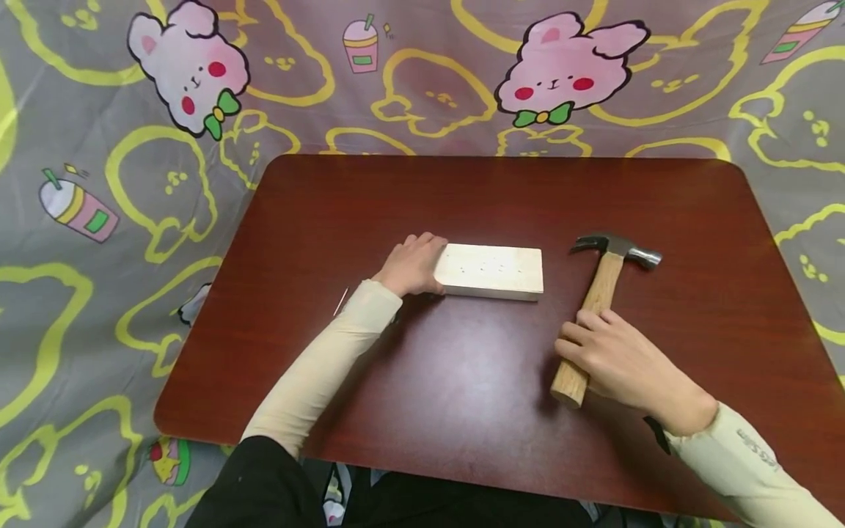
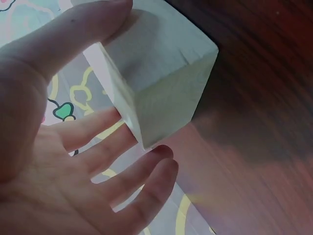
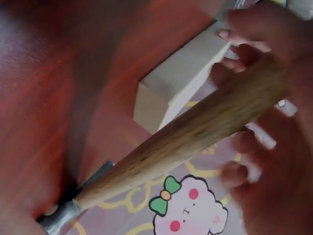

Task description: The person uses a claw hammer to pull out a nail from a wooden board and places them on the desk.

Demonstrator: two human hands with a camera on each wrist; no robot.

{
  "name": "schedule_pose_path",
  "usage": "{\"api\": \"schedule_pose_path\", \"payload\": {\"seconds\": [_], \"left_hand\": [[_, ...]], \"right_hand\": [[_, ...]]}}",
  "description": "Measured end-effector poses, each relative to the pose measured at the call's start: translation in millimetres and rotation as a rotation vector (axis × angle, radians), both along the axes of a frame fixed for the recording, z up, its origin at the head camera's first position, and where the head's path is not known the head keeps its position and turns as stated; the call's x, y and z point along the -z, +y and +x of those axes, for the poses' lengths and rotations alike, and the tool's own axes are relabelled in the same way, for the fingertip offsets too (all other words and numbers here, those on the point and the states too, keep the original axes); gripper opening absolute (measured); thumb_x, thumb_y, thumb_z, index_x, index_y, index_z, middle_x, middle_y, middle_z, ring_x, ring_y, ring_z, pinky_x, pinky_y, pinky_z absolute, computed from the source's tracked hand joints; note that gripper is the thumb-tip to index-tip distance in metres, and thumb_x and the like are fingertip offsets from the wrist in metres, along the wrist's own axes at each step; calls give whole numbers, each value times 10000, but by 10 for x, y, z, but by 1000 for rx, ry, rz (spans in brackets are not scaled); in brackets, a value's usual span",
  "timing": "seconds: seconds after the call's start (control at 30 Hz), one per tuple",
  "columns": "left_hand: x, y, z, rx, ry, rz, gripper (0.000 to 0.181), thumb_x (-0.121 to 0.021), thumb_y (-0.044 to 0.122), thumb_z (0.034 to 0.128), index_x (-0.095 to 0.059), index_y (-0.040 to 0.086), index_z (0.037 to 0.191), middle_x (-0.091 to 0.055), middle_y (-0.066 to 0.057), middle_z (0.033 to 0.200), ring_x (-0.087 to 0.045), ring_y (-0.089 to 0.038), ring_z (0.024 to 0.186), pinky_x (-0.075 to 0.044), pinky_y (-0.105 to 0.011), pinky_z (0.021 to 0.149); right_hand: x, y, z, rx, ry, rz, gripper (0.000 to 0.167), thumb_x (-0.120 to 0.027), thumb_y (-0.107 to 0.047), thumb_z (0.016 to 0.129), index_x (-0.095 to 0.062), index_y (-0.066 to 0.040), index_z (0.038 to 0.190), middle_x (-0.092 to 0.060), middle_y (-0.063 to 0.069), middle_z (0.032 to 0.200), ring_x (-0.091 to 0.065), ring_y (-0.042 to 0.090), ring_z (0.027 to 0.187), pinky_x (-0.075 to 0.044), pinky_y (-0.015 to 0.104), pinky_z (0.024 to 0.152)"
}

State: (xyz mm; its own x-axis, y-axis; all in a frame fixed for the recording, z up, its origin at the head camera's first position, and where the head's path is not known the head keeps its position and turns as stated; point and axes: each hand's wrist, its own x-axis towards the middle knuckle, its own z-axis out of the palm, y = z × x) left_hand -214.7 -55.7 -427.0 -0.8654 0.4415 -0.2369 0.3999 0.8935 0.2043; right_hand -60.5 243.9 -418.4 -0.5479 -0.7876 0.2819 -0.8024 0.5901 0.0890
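Midway across the table lies a pale wooden block (image 1: 491, 270) with small dark marks on its top face. My left hand (image 1: 412, 265) holds its left end. In the left wrist view the thumb lies along one face of the block (image 2: 166, 54), with fingers at another side. To the right, my right hand (image 1: 620, 359) grips a claw hammer (image 1: 599, 290) low on its wooden handle, the metal head pointing away from me. The right wrist view shows the handle (image 3: 181, 137) between thumb and fingers. Whether the hammer touches the table is unclear.
A thin, shiny, nail-like piece (image 1: 340, 301) lies left of the left forearm on the brown table (image 1: 462, 411). The table has rounded corners. Patterned cloth (image 1: 436, 88) with cartoon rabbits hangs behind it and at both sides.
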Motion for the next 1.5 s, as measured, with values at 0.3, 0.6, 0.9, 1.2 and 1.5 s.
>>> {"api": "schedule_pose_path", "payload": {"seconds": [0.3,0.6,0.9,1.2,1.5], "left_hand": [[-26,-31,1,4,-10,13,890,-859,381,676,-438,127,1417,-488,-84,1407,-481,-324,1216,-445,-481,969],[-12,-44,-25,-31,-22,53,922,-879,344,660,-427,129,1435,-473,-80,1435,-482,-321,1231,-439,-490,988],[1,-44,-38,-53,-33,87,905,-884,305,655,-440,107,1419,-476,-100,1425,-486,-324,1250,-446,-438,1004],[-49,-115,43,-74,-82,104,936,-809,350,759,-302,87,1501,-286,-131,1569,-347,-372,1391,-349,-504,1104],[-629,-506,169,-87,75,139,814,-523,548,931,-215,102,1538,-184,-98,1616,-225,-335,1470,-259,-574,1137]], "right_hand": [[225,32,105,95,-73,89,248,-738,-4,691,-551,-127,799,-492,23,806,-488,229,706,-437,341,444],[335,102,107,101,-253,12,272,-709,59,711,-660,-173,844,-537,-12,921,-540,168,816,-490,310,567],[365,141,131,101,-308,-22,320,-688,90,716,-713,-148,929,-555,-10,950,-567,157,863,-517,330,688],[328,146,64,96,-330,-37,203,-694,-45,768,-709,-148,942,-561,-45,947,-566,105,854,-515,317,712],[-201,360,-308,205,-218,-93,496,-760,-186,763,-621,-89,1229,-589,112,1182,-534,284,1020,-446,468,765]]}}
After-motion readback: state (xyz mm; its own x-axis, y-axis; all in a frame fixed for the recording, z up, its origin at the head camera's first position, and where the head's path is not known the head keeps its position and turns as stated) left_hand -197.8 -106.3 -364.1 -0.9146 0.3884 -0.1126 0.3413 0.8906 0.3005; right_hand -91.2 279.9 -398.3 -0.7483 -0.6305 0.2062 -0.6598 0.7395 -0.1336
